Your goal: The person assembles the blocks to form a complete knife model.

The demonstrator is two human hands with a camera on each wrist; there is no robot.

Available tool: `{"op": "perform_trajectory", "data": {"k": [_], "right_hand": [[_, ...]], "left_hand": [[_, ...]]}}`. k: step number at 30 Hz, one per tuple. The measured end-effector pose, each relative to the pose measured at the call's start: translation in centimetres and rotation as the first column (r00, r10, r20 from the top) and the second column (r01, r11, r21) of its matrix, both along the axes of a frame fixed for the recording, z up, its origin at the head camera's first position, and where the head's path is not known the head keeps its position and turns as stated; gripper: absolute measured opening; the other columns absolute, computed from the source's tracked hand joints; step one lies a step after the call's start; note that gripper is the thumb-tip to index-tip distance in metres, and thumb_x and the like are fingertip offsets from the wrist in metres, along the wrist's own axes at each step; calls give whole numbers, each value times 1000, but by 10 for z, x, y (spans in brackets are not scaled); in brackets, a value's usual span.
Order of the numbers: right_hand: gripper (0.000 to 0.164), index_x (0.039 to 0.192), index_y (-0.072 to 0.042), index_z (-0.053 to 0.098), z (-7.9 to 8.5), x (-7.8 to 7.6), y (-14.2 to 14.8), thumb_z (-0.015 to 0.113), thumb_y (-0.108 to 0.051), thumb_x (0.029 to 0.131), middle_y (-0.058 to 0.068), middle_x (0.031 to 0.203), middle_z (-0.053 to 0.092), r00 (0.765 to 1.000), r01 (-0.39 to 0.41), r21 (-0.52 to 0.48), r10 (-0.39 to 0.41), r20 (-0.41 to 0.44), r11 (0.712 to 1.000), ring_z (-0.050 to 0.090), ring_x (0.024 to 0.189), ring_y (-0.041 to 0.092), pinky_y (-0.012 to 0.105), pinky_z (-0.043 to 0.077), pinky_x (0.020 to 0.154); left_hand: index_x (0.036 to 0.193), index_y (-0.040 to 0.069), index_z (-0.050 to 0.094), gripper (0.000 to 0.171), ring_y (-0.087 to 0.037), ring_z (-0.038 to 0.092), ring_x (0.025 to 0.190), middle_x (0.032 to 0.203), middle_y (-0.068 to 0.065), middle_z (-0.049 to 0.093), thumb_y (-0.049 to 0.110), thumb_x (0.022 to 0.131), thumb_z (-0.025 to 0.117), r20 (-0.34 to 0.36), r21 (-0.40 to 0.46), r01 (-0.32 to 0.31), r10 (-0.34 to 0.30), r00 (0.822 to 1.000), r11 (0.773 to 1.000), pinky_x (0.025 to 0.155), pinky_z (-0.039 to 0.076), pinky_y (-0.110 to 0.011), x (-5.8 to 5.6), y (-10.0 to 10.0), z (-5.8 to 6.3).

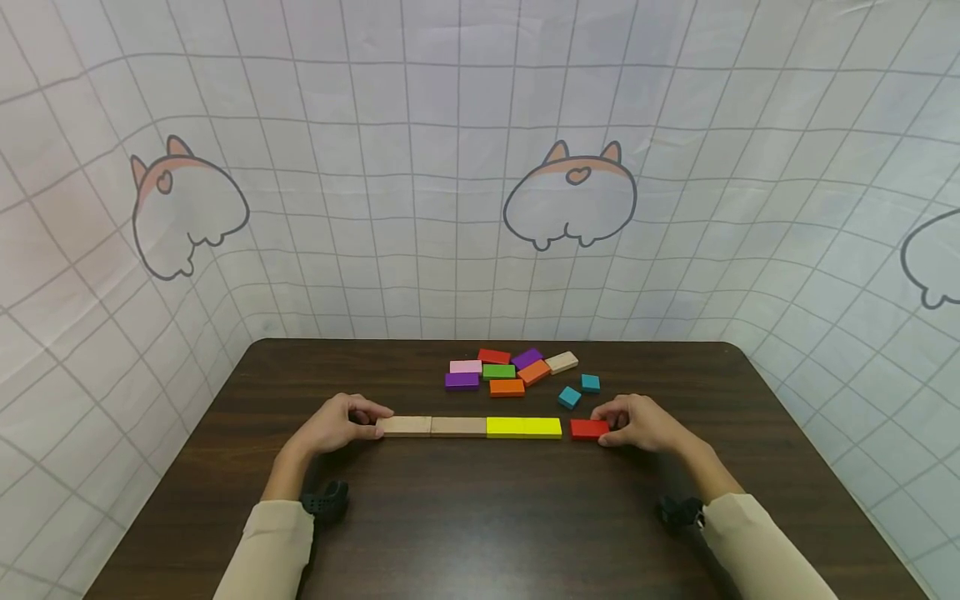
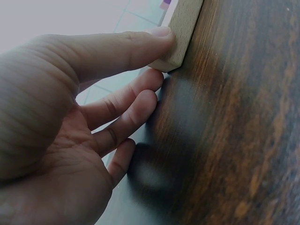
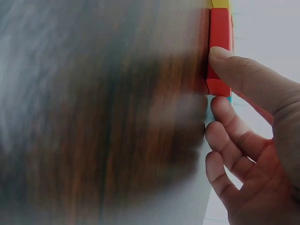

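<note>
A straight row on the table holds a pale wooden block at its left end, a slightly darker wooden block and two yellow blocks. My left hand pinches the row's left end, its thumb on the front face of the pale wooden block in the left wrist view. With thumb and fingers my right hand pinches a red block by its right end. In the head view a narrow gap parts that red block from the yellow ones. The index fingers are mostly hidden in the wrist views.
Behind the row lie loose blocks: purple, pink, green, orange, a second red block and a wooden one. Two small blue blocks lie nearer the right hand. A gridded curtain surrounds the dark table.
</note>
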State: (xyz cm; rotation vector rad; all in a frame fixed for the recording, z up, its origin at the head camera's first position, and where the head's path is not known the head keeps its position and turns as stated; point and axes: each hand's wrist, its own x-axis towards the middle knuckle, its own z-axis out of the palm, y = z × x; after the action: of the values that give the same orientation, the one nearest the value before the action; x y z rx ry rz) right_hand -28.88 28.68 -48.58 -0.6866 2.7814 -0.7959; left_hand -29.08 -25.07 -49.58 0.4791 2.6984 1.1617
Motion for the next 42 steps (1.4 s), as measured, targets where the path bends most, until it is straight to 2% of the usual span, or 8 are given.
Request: {"op": "perform_trajectory", "data": {"k": [14,26,36,42], "right_hand": [[25,108,-18,76,-1,-5,-13,83,-28,86,-1,87,62,999,-32,-11,32,-7,999,49,78,13,26,42,68],[25,108,-17,76,-2,-6,-15,84,-27,86,1,87,62,1000,-24,-23,25,15,999,49,77,13,26,43,68],[33,115,-12,75,0,-5,-14,84,-25,86,2,90,65,996,2,-69,4,84,998,52,79,16,27,46,70],[35,118,-9,73,9,-6,-10,82,-24,88,2,92,66,994,-12,-80,21,110,997,55,83,15,26,48,72]], "left_hand": [[114,17,80,26,-17,57,88,104,-2,74,18,88,82,-3,-5,-2,2,1000,1000,78,49,-35,1,0,0],[114,16,80,26,-18,56,87,102,-3,73,17,88,82,1,-7,-12,12,1000,1000,77,47,-35,1,1,2],[116,16,79,28,-17,59,88,101,-3,72,19,89,81,2,-5,9,-9,1000,1000,79,49,-36,2,-1,2],[117,16,79,28,-18,59,88,102,-3,72,18,89,80,7,5,15,-15,1000,1000,79,49,-36,2,-1,3]]}}
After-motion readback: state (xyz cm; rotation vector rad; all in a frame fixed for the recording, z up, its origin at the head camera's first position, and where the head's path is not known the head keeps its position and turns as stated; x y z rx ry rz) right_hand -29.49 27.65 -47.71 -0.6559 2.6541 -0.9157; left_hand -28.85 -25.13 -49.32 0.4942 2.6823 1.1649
